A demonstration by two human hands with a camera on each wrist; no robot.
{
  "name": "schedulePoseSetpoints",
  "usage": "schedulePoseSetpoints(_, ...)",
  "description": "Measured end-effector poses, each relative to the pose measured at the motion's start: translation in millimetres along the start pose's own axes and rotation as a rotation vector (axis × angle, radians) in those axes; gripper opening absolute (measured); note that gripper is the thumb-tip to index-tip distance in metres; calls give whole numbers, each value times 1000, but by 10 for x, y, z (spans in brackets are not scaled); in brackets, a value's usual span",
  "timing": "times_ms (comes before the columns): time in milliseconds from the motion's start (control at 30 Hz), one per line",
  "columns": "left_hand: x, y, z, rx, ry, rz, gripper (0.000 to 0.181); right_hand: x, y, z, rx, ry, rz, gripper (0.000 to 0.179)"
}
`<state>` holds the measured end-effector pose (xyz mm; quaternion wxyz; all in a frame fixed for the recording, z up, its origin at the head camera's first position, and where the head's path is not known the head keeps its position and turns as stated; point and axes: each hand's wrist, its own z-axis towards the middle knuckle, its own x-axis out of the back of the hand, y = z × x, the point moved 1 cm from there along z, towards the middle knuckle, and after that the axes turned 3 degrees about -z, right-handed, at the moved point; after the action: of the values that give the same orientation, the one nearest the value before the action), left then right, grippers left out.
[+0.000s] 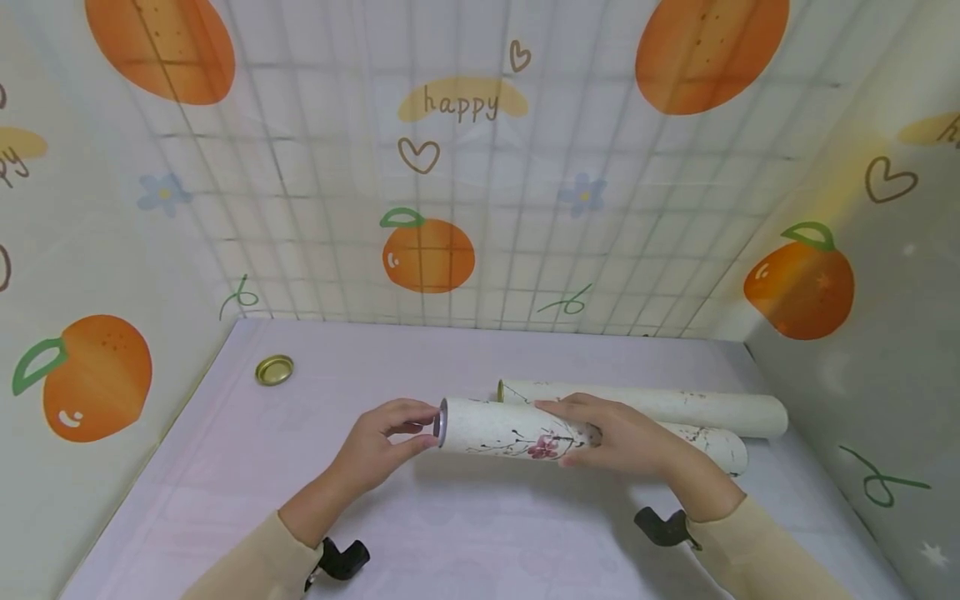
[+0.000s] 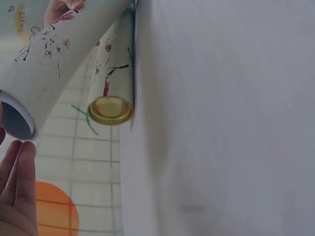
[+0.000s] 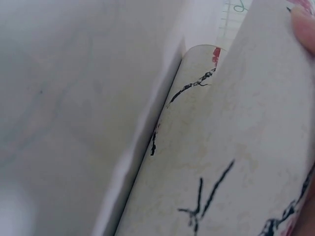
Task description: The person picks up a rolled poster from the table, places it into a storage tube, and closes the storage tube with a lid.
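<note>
A long white cardboard tube (image 1: 487,427), printed with dark branches and pink blossoms, is held above the table, its shadow below it. My right hand (image 1: 618,433) grips it around the middle, thumb at the front and fingers over the top. At the tube's left end is an open rim with a grey inside, seen in the left wrist view. My left hand (image 1: 378,442) is at this rim, fingertips above and thumb below, its fingers nearly straight in the left wrist view. Behind lies a second similar tube (image 1: 712,408) with a gold end (image 2: 110,109).
A round gold lid (image 1: 274,370) lies near the back left of the white table (image 1: 517,533). Fabric walls (image 1: 330,208) with printed oranges surround the back and sides, a wire grid showing through at the back. Black camera mounts (image 1: 345,558) hang below both wrists.
</note>
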<state>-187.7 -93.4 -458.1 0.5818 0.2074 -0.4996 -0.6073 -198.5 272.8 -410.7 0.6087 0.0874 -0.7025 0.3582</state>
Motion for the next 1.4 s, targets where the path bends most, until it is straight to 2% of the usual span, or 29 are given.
schedulePoseSetpoints(200,137,-41,-72,-4,39,65,31,-15,10,1,1,1,11,79)
schedulePoseSetpoints(267,226,-52,-106,-7,61,90,30,-19,16,-1,2,3,3,79)
schedulePoseSetpoints(500,625,-76,-208,66,145,220,31,-15,42,-27,8,22,-18,80)
schedulePoseSetpoints(633,734,-82,-250,73,202,240,28,-17,50,-38,8,32,-26,79)
schedulePoseSetpoints(733,670,-79,-252,37,192,227,25,-17,49,-41,10,33,-26,78)
schedulePoseSetpoints(867,455,-69,-219,-15,121,182,23,-6,50,-33,12,27,-12,79)
schedulePoseSetpoints(1033,190,-53,-151,-33,51,130,29,0,67,-26,4,20,-15,80)
schedulePoseSetpoints(1167,59,-9,-87,-61,53,110,33,-3,68,-25,-4,18,-14,81)
schedulePoseSetpoints(1300,-9,32,-39,-87,59,86,34,-8,55,-21,3,19,-9,80)
schedulePoseSetpoints(1400,-37,41,-23,-85,59,73,34,-12,44,-17,9,16,-4,80)
